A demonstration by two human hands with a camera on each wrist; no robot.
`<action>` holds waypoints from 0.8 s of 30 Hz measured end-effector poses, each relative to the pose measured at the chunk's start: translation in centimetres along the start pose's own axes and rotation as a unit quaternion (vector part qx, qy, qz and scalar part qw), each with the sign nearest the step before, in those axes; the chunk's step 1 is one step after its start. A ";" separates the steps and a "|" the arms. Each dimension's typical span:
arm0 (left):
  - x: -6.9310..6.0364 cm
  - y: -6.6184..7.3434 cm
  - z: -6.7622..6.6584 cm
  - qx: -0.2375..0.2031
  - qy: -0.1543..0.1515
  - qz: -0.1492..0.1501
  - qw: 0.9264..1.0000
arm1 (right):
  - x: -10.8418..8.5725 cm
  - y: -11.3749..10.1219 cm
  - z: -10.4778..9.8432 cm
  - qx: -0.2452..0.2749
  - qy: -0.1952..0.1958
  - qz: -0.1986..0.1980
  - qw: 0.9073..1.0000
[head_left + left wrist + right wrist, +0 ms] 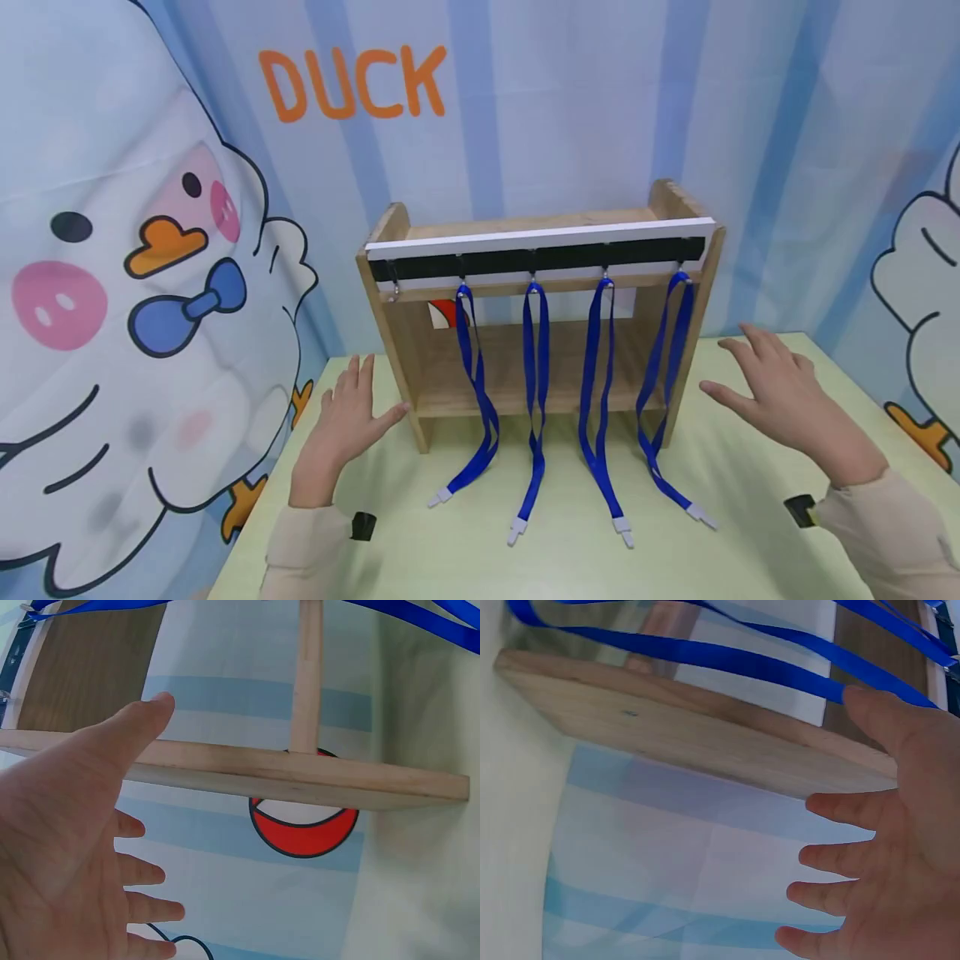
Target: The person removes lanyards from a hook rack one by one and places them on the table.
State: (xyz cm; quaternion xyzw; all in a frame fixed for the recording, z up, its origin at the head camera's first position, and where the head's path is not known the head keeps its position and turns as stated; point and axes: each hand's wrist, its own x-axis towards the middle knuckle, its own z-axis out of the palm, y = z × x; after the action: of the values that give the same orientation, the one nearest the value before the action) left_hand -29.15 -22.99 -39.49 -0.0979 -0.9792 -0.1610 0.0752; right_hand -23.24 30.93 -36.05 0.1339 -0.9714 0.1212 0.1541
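Note:
A small wooden rack (420, 375) stands on the table, with a white-and-black strip (495, 261) along its upper front. Four hooks would be too exact to count, but several blue lanyards hang from the strip, among them the leftmost lanyard (480, 392) and the rightmost lanyard (667, 367). Their white clips, such as the left clip (440, 497), lie on the tabletop. My left hand (347, 425) is held beside the rack's left side, fingers spread and holding nothing. On the other side my right hand (780, 400) hovers likewise, fingers extended, apart from the rack.
The pale yellow-green table (420, 558) carries the rack. Behind it hangs a light blue striped cloth (562, 108) printed with cartoon ducks and orange lettering (352, 83). A bare hook (393, 287) hangs at the strip's left end.

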 end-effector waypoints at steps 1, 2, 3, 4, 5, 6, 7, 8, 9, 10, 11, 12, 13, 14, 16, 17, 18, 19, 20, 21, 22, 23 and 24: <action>0.1 0.1 -0.1 -0.004 0.001 0.000 1.000 | 0.2 -0.2 -0.3 0.001 -0.002 -0.003 1.000; 0.2 0.2 -0.2 -0.008 0.002 0.000 1.000 | 0.4 -0.5 -0.7 0.004 -0.005 -0.004 1.000; 0.3 0.3 -0.3 -0.014 0.002 -0.001 1.000 | 0.7 -0.7 -1.0 0.005 -0.007 -0.005 1.000; 0.4 0.4 -0.4 -0.022 0.002 -0.002 1.000 | 0.9 -1.0 -1.4 0.008 -0.008 -0.007 1.000; 0.6 0.4 -0.5 -0.031 0.002 -0.004 1.000 | 1.1 -1.2 -1.8 0.009 -0.005 -0.008 1.000; 0.7 0.5 -0.6 -0.040 0.001 -0.006 0.999 | 1.3 -1.4 -2.1 0.011 -0.003 -0.009 1.000; 0.8 0.5 -0.7 -0.048 0.001 -0.008 0.999 | 1.5 -1.7 -2.4 0.013 0.001 -0.009 1.000; 1.0 0.5 -0.7 -0.055 0.001 -0.011 0.998 | 1.7 -2.0 -2.7 0.016 0.003 -0.009 1.000; 1.1 0.6 -0.8 -0.062 0.003 -0.013 0.998 | 1.8 -2.2 -3.0 0.017 0.007 -0.011 1.000; 1.2 0.5 -0.8 -0.065 0.004 -0.014 0.998 | 2.0 -2.5 -3.3 0.020 0.011 -0.013 1.000; 1.3 0.5 -0.9 -0.069 0.007 -0.016 0.997 | 2.1 -2.8 -3.5 0.023 0.014 -0.014 1.000; 1.3 0.5 -0.9 -0.071 0.009 -0.016 0.997 | 2.2 -3.0 -3.7 0.026 0.017 -0.016 0.999; 1.3 0.5 -0.9 -0.073 0.011 -0.016 0.997 | 2.4 -3.2 -3.9 0.028 0.022 -0.019 0.999; 1.4 0.5 -0.9 -0.076 0.013 -0.016 0.997 | 2.5 -3.5 -4.0 0.030 0.026 -0.022 0.999; 1.4 0.6 -0.7 -0.091 0.014 -0.019 0.996 | 2.8 -3.8 -4.4 0.039 0.039 -0.025 0.998; 1.4 0.7 -0.6 -0.102 0.014 -0.021 0.995 | 3.0 -4.0 -4.6 0.045 0.047 -0.024 0.998; 1.5 0.8 -0.5 -0.113 0.014 -0.022 0.993 | 3.2 -4.2 -4.8 0.051 0.059 -0.026 0.997; 1.5 0.9 -0.3 -0.125 0.013 -0.024 0.992 | 3.3 -4.3 -4.9 0.057 0.071 -0.028 0.995; 1.6 1.0 -0.1 -0.136 0.014 -0.025 0.990 | 3.5 -4.5 -5.1 0.064 0.085 -0.030 0.994; 1.7 1.1 0.1 -0.146 0.015 -0.023 0.989 | 3.7 -4.6 -5.3 0.071 0.098 -0.033 0.992; 1.8 1.3 0.4 -0.154 0.018 -0.019 0.988 | 3.9 -4.7 -5.5 0.077 0.110 -0.036 0.990; 1.8 1.4 0.7 -0.157 0.024 -0.009 0.987 | 4.1 -4.9 -5.7 0.083 0.122 -0.040 0.988; 1.9 1.5 0.9 -0.159 0.032 0.001 0.987 | 4.3 -5.0 -5.9 0.087 0.133 -0.046 0.986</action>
State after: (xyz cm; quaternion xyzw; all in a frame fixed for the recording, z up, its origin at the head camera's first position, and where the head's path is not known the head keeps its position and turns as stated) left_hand -30.78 -20.99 -39.58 -0.1042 -0.9380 -0.3181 0.0903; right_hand -24.12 26.95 -28.26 0.1741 -0.9209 0.2147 0.2750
